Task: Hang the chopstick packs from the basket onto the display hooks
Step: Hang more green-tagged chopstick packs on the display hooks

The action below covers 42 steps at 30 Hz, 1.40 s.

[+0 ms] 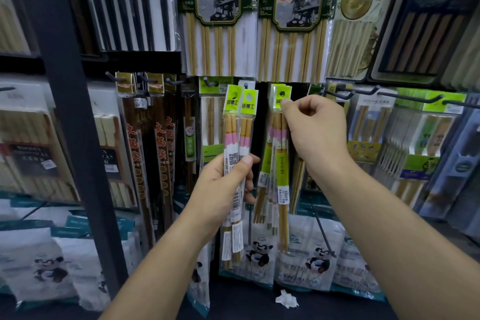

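My left hand [228,179] grips two slim chopstick packs [237,127] upright at their middle; each has a lime-green header card and pink-banded sticks. My right hand [314,127] pinches the green header of another such pack [281,171] that hangs among several like it at a display hook position right of centre. The hook under that header is hidden by the card and my fingers. An empty dark hook [210,82] juts out just above the packs in my left hand. The basket is out of view.
Larger chopstick packs [218,15] hang in a row above. Dark brown packs [148,143] hang to the left beside a black upright post [75,117]. Bare hooks [363,92] stick out at the right. Panda-printed bags [306,260] and a crumpled white scrap [285,299] lie below.
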Available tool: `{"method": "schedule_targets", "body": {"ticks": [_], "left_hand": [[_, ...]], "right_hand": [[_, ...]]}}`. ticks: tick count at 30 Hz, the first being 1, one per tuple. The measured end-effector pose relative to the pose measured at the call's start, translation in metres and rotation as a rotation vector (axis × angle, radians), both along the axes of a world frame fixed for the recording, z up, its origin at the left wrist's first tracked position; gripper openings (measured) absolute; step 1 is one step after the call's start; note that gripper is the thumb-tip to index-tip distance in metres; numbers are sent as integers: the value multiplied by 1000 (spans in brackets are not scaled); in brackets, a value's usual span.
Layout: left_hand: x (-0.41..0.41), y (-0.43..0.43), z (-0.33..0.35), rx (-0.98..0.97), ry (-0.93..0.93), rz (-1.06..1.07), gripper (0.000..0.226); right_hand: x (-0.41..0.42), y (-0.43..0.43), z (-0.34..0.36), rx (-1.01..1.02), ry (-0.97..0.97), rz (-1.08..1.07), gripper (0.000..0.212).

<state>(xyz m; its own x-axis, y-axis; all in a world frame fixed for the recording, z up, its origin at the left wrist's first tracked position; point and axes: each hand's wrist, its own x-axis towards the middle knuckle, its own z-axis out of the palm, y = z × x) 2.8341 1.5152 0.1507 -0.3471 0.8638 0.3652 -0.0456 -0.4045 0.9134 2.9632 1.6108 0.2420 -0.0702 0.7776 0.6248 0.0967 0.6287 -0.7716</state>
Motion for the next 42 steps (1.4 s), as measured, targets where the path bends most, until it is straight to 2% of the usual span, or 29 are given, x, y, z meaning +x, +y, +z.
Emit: {"method": "schedule_targets", "body": {"ticks": [6,13,21,37,42], "left_hand": [[1,-1,1,-4,-9,-9,17],[0,0,2,3,-17,-4,17],[0,0,1,5,-9,-12,16],[1,-1,2,3,-29,-2,16],[1,-2,3,3,-27,4,18]], "right_hand": [[-1,3,-11,-10,-19,18,28],[-1,-3,-2,104,23,65,24],[-3,2,1,-88,81,105,32],[-12,11,-10,75,-120,-184,28],[-9,1,-14,53,-36,-120,22]]}}
